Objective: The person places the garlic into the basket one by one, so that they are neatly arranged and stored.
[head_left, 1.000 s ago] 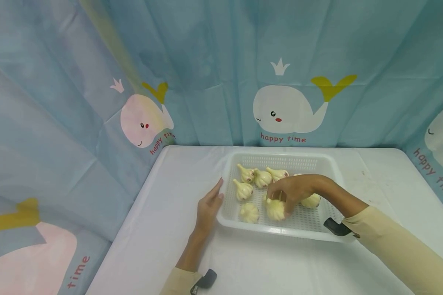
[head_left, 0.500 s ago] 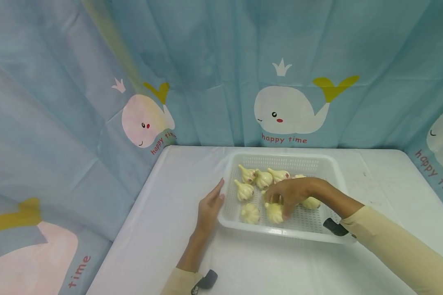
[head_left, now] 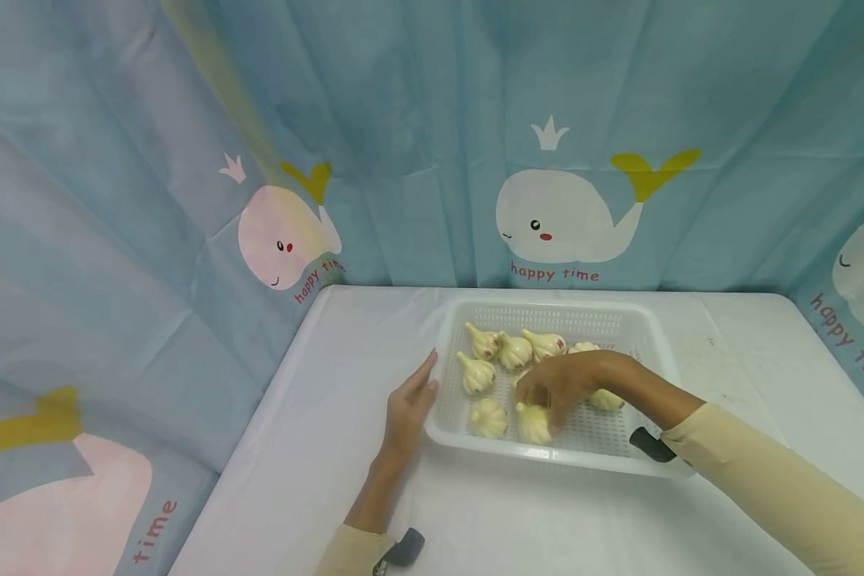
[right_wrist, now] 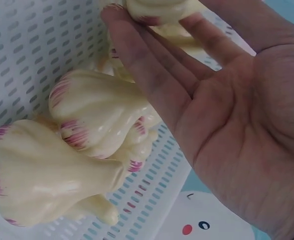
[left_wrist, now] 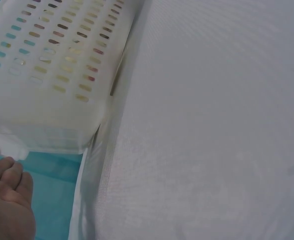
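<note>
Within the white plastic basket (head_left: 547,453) my right hand (head_left: 572,384) pinches a pale garlic bulb (head_left: 533,424) near the front wall. The right wrist view has that garlic bulb (right_wrist: 159,11) at the fingertips, partly cut off by the frame's top. My left hand (head_left: 406,404) touches the basket's left rim with its fingers fairly straight; in the left wrist view several fingers of the left hand (left_wrist: 9,185) are by the rim. Beside the held bulb lies another garlic bulb (head_left: 488,418). My right hand partly hides other bulbs.
More bulbs lie in the basket, among them a garlic bulb (head_left: 476,373) at the left and a garlic bulb (head_left: 605,400) at the right. A white cloth (head_left: 317,448) covers the table. Blue curtains (head_left: 403,144) printed with whales hang behind and at the left.
The right hand has moved slightly toward the basket's front wall, and the held garlic bulb has moved with it and turned a little. The left hand stays at the rim.
</note>
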Available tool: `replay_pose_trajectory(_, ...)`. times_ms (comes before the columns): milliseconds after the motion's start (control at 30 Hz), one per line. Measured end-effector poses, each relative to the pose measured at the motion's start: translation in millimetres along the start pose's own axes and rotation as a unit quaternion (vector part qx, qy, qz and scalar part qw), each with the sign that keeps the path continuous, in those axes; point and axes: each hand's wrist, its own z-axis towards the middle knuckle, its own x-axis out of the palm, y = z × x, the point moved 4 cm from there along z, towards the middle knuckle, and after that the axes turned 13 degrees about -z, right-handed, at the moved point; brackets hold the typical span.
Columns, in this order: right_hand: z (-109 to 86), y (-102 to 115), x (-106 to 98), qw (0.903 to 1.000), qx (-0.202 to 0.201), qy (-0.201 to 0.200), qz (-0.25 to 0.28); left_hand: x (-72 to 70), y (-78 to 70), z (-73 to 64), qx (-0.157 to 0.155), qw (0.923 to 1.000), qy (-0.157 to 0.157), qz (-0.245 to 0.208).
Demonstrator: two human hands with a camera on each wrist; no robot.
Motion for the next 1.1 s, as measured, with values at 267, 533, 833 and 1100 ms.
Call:
replay_pose_trajectory(267,-0.7,-2,6,0.9994,0.029,0.014,0.012,1.3,0.2,-0.5,-0.008,1.0000,-0.001,-0.002)
replay_pose_trajectory(533,-3.9,-4,4,0.9986,0.035,0.016,0.036,1.6,0.4,1.0,0.002,0.9999,-0.002,0.010)
replay_pose_trajectory(833,-17.8,-11,-2,0.9973,0.035,-0.002,0.065,3.6,-0.2,2.7,0.004,0.9999,-0.001,0.012)
replay_pose_trajectory(1100,-61.4,-28,-14,0.9890,0.016,-0.103,0.105,3.5,-1.6,5.8,-0.011,0.9993,-0.002,0.036)
